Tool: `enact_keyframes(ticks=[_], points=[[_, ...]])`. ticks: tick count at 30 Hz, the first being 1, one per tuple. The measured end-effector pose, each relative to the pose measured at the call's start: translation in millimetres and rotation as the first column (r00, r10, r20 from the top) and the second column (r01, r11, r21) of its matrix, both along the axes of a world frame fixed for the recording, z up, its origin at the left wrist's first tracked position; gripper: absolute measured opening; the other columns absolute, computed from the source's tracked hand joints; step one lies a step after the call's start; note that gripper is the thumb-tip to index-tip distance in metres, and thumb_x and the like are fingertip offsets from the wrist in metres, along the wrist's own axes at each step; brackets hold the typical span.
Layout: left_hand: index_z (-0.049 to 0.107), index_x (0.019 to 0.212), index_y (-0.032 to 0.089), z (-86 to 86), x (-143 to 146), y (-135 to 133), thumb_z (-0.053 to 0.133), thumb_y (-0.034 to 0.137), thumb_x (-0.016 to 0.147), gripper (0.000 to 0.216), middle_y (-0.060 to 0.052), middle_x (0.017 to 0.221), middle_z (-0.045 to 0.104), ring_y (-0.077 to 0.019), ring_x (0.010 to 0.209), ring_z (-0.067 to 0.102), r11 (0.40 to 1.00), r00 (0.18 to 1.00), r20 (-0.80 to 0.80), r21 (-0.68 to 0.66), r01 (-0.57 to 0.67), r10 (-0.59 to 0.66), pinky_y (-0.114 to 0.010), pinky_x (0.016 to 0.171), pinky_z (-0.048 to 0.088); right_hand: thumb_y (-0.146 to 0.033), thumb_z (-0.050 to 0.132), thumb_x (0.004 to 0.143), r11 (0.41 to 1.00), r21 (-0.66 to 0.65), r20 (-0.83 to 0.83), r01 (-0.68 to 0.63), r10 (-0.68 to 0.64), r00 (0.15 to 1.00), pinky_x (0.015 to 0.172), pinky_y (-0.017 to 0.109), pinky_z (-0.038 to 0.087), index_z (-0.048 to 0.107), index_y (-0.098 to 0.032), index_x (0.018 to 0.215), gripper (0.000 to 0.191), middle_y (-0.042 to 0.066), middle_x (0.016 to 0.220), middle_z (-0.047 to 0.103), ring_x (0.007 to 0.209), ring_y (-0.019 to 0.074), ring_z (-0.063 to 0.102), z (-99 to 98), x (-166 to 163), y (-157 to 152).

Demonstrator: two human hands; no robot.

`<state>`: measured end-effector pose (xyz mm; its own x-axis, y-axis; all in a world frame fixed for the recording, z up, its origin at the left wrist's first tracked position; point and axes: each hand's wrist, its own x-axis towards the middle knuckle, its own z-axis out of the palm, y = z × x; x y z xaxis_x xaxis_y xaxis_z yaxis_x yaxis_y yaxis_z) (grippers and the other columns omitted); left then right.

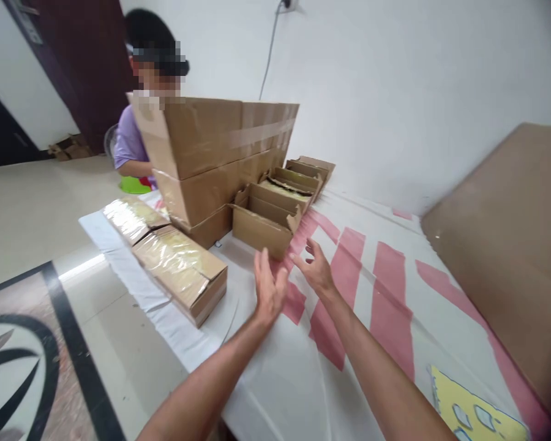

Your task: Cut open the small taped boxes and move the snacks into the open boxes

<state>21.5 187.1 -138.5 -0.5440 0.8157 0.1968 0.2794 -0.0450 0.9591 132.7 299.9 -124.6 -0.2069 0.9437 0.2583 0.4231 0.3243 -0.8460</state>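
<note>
In the head view my left hand [269, 286] reaches over the table with its fingers apart, just in front of an open cardboard box [259, 229]. My right hand [316, 267] is to its right, fingers spread and slightly curled, near the same box's right corner. Neither hand holds anything, and a gap shows between them. The box has its top flaps up, and its visible inside is bare. Behind it stand further open boxes [291, 184] in a row; one has something pale and shiny inside that I cannot make out.
Large taped cartons [206, 131] are stacked behind the row's left side. Two long tape-covered boxes [179, 263] lie along the table's left edge. A white cloth with red stripes [344, 263] covers the table. A big brown board [505, 245] leans at right. A person in purple [131, 141] sits behind the cartons.
</note>
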Motion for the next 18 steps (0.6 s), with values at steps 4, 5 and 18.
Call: enact_keyframes(ticks=[4,5,18], points=[[0.04,0.155,0.026,-3.7,-4,-130,0.052,0.013,0.095,0.062,-0.016,0.165,0.039,-0.0282,0.155,0.038,0.92,0.95,-0.302,0.346,0.185,-0.077,-0.05,0.124,0.038,-0.065,0.065,0.082,0.98,0.07,0.121,-0.185,0.176,0.977,0.113,0.056,0.044,0.054,-0.02,0.145,0.078,0.02,0.155,0.052,0.145,0.0363,0.048,25.5,-26,-81],[0.04,0.155,0.026,-4.9,-10,-155,0.052,0.011,0.094,0.063,-0.016,0.162,0.042,-0.0287,0.153,0.04,0.903,0.935,-0.351,0.386,0.19,-0.047,-0.05,0.122,0.04,-0.064,0.066,0.083,0.957,0.097,0.194,-0.273,0.251,0.949,0.117,0.054,0.04,0.052,-0.02,0.148,0.079,0.019,0.159,0.048,0.148,0.035,0.044,37.7,-42,-101],[0.052,0.145,0.029,19.6,-125,-227,0.059,0.019,0.098,0.049,-0.012,0.153,0.051,-0.0267,0.145,0.047,0.879,0.888,-0.288,0.422,-0.219,0.36,-0.046,0.119,0.039,-0.045,0.074,0.072,0.879,-0.084,0.829,-0.47,0.323,0.457,0.104,0.052,0.039,0.035,-0.017,0.161,0.101,0.022,0.139,0.059,0.125,0.041,0.056,118.6,-159,-165]])
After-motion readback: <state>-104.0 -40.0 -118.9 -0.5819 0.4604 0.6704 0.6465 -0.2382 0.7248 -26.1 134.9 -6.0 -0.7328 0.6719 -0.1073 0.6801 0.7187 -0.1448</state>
